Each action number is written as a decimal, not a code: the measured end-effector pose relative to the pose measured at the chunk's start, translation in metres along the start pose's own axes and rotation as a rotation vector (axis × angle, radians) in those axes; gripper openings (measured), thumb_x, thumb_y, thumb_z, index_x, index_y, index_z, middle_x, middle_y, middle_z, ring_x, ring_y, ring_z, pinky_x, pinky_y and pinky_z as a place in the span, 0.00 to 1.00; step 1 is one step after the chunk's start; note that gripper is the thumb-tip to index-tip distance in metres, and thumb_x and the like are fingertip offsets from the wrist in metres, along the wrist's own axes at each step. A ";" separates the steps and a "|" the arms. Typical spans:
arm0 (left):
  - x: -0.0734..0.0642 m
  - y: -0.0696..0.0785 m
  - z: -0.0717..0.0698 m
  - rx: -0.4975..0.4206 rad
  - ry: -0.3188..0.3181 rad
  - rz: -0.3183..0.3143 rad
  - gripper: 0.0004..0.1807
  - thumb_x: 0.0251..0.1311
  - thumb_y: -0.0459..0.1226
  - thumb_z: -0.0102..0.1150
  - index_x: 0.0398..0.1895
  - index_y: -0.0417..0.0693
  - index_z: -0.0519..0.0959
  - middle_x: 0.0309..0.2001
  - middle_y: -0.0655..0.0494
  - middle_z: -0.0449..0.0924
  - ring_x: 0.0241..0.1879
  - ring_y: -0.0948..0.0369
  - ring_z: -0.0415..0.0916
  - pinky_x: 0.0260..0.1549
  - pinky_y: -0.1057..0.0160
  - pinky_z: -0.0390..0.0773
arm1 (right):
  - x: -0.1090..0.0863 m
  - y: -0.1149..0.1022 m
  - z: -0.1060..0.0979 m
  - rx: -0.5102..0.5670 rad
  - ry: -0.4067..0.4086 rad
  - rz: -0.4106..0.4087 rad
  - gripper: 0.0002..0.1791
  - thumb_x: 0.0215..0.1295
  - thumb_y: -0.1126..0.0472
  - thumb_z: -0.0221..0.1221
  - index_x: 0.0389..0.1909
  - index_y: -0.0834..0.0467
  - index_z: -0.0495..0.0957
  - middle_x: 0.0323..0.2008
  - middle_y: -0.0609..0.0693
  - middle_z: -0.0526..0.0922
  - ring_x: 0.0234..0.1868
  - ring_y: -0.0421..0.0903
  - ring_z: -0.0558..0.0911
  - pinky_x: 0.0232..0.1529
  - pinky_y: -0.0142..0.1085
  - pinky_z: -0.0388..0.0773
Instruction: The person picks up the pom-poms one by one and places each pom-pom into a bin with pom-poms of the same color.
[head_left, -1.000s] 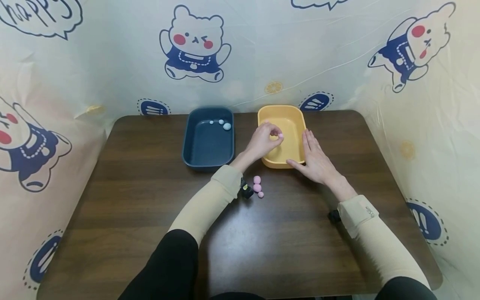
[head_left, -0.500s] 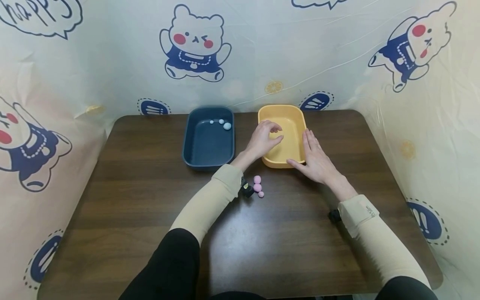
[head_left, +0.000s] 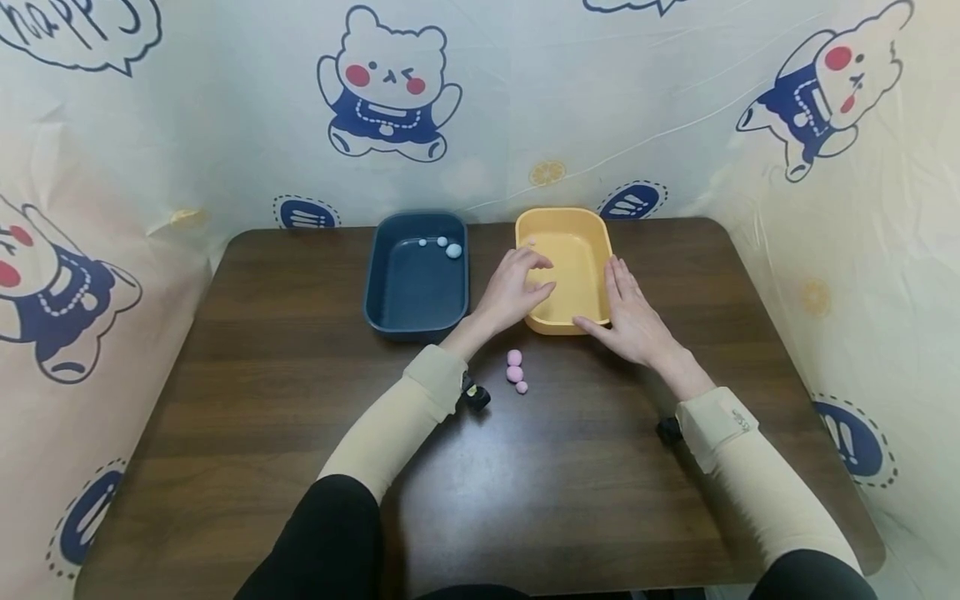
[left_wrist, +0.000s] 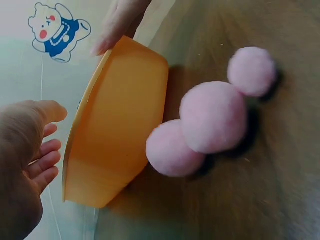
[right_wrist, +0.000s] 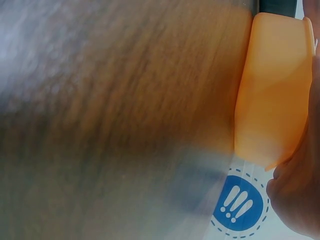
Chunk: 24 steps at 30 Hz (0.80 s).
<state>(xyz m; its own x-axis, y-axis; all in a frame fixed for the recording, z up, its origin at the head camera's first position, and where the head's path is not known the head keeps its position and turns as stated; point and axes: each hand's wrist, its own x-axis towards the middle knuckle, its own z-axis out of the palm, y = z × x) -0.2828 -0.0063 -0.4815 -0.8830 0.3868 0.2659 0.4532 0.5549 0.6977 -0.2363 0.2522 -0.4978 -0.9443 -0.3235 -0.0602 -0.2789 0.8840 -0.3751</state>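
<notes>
Pink pom-poms point(head_left: 514, 373) lie in a short row on the counter point(head_left: 600, 483), on the near side of the gap between two trays; in the left wrist view the three appear to touch one another, with the biggest in the middle and the smallest at the near end.

The yellow tray point(head_left: 581, 250) stands on the right at the far edge of the counter. In its far left corner is a pale pink spot point(head_left: 531, 242) that looks like another ball, though it is partly hidden and too small to be sure of. The rest of its floor that shows is bare yellow.

The blue tray point(head_left: 412, 287) stands to the left, just beside the yellow one, with a strip of counter between. It holds three pale blue balls point(head_left: 453, 251) near its far right corner: a small one on the left, a slightly bigger one next to it, and the largest on the right.

The left hand point(head_left: 516, 287) is over the left side of the yellow tray, thumb and fingers apart with a gap between them. The right hand point(head_left: 636, 325) lies against the yellow tray's right side, fingers straight along the rim and thumb spread toward its near edge.
</notes>
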 end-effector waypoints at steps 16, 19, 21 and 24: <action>-0.052 0.005 -0.018 0.018 0.040 0.078 0.32 0.66 0.40 0.77 0.69 0.41 0.76 0.66 0.45 0.80 0.68 0.49 0.73 0.72 0.49 0.76 | 0.000 0.000 0.001 -0.006 -0.005 -0.001 0.65 0.78 0.26 0.52 0.88 0.64 0.26 0.90 0.64 0.29 0.92 0.61 0.33 0.90 0.60 0.43; -0.065 0.006 -0.020 0.031 0.043 0.087 0.33 0.65 0.40 0.78 0.69 0.42 0.75 0.66 0.46 0.79 0.69 0.49 0.72 0.71 0.49 0.76 | 0.001 -0.001 0.001 -0.007 -0.006 -0.004 0.65 0.78 0.25 0.52 0.88 0.64 0.26 0.90 0.64 0.29 0.92 0.61 0.34 0.90 0.60 0.43; -0.074 0.006 -0.023 0.032 0.037 0.082 0.33 0.65 0.40 0.78 0.70 0.43 0.75 0.67 0.47 0.78 0.69 0.50 0.72 0.72 0.49 0.76 | 0.001 -0.001 0.001 -0.007 -0.006 -0.003 0.65 0.78 0.26 0.52 0.88 0.64 0.26 0.90 0.64 0.28 0.92 0.61 0.33 0.90 0.60 0.43; -0.086 0.007 -0.028 0.023 0.022 0.059 0.33 0.65 0.40 0.78 0.70 0.42 0.75 0.68 0.47 0.78 0.70 0.49 0.72 0.72 0.47 0.76 | 0.001 -0.002 0.000 -0.005 -0.011 -0.001 0.65 0.79 0.27 0.52 0.88 0.64 0.26 0.90 0.63 0.26 0.92 0.61 0.33 0.90 0.60 0.42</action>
<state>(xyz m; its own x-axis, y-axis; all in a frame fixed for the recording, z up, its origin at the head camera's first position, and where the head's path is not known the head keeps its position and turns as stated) -0.2071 -0.0561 -0.4807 -0.8571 0.4033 0.3205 0.5068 0.5485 0.6651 -0.2363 0.2505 -0.4976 -0.9423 -0.3276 -0.0697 -0.2805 0.8855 -0.3704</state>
